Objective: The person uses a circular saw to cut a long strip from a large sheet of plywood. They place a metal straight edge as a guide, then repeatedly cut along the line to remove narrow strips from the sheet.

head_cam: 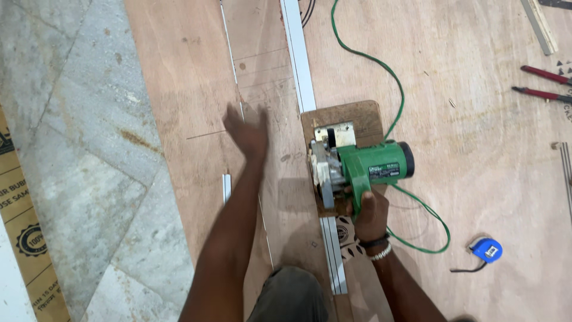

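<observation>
My right hand point(370, 211) grips the handle of a green circular saw point(360, 166). The saw sits on a brown wooden base against a long white metal guide rail point(300, 59) that runs up the plywood sheet point(476, 137). My left hand point(247, 132) is open, fingers apart, flat over the narrower plywood strip point(196, 95) left of the rail, and looks blurred. A green power cord point(381, 65) loops from the saw up the sheet and around to the right of my wrist.
A blue tape measure point(487, 250) lies on the plywood at lower right. Red-handled pliers point(545, 83) and a metal strip point(539, 27) rest at the right edge. Grey stone floor point(77, 149) and a cardboard piece point(24, 238) lie to the left. My knee point(289, 295) is at the bottom.
</observation>
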